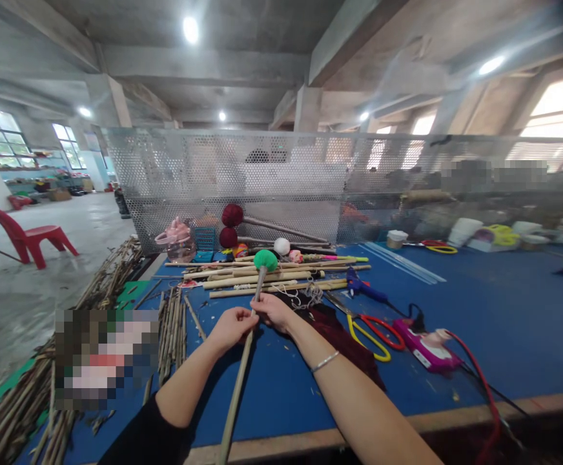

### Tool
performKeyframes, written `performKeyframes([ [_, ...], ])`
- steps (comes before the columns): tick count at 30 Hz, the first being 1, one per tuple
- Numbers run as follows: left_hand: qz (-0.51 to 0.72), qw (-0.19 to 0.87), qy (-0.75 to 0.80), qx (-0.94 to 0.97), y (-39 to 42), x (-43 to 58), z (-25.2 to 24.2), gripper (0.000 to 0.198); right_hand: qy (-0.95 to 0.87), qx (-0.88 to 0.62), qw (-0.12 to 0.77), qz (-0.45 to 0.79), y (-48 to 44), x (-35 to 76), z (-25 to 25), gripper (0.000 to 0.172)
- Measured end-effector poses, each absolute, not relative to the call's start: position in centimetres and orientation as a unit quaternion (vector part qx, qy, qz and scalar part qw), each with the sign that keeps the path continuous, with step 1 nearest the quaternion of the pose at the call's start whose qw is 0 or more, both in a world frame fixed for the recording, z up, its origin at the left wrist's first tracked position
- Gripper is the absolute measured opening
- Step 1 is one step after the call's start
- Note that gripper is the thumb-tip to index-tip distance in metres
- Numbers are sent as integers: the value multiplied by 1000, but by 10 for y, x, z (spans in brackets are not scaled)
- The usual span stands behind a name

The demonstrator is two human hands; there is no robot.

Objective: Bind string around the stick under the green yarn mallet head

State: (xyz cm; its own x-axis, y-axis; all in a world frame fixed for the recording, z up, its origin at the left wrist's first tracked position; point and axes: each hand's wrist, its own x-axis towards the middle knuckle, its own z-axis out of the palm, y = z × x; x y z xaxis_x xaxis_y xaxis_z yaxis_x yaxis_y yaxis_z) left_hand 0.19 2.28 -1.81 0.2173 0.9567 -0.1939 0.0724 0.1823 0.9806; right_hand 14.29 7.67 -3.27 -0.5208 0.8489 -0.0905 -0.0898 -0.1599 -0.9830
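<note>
Over the blue bench [499, 310], your left hand [233, 328] and right hand [272, 310] are pinching a wooden stick [239, 391] (green ball [265, 259] capping it), scissors [351, 316] lying to the right.

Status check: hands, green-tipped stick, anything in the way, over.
Left hand and right hand pinching stick. Green ball at far end. Nearer scissors off right, apart from stick.

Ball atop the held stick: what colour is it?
The ball is bright green, seen in the head view.

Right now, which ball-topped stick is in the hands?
The green-topped stick, held by the left hand and right hand; the dark red-topped sticks lie farther back.
</note>
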Motion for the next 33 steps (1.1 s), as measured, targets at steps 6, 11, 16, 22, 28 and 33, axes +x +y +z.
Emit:
performKeyframes([
  [6,408,590,489,495,25,4,-19,36,-530,-300,346,714,77,147,-27,30],
  [11,411,706,407,409,21,5,-11,31,-527,-265,367,719,78,153,-23,30],
  [16,389,630,485,465,22,4,-18,34,-567,-307,353,678,80,148,-33,28],
  [22,422,546,491,531,26,3,-21,35,-564,-311,362,674,78,146,-32,29],
  [28,417,680,433,419,22,6,-12,35,-540,-286,373,698,77,149,-24,30],
  [33,402,571,515,497,24,3,-20,37,-560,-340,362,663,75,142,-26,31],
])
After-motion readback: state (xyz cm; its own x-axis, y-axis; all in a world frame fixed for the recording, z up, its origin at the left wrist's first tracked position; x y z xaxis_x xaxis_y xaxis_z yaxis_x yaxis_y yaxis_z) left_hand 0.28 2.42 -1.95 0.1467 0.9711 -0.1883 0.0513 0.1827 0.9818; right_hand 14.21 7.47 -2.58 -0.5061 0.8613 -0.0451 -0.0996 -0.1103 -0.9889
